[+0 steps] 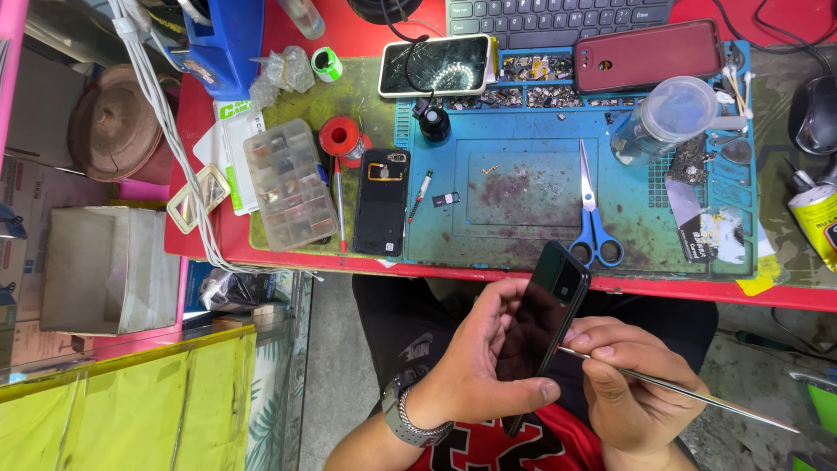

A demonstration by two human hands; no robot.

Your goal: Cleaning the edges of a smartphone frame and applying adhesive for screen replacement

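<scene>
My left hand [475, 349] grips a black smartphone [542, 323] held on edge over my lap, below the red table's front edge. My right hand [632, 384] holds a thin metal pry tool [697, 394] whose tip touches the phone's right side. A wristwatch [403, 417] sits on my left wrist.
A blue work mat [523, 235] lies on the red table [767, 292] with blue-handled scissors [593, 214], a black phone back [382, 202], a clear parts box [289, 185], a cracked phone [434, 65], a maroon phone [647, 55], a plastic jar [667, 118] and a keyboard [558, 16].
</scene>
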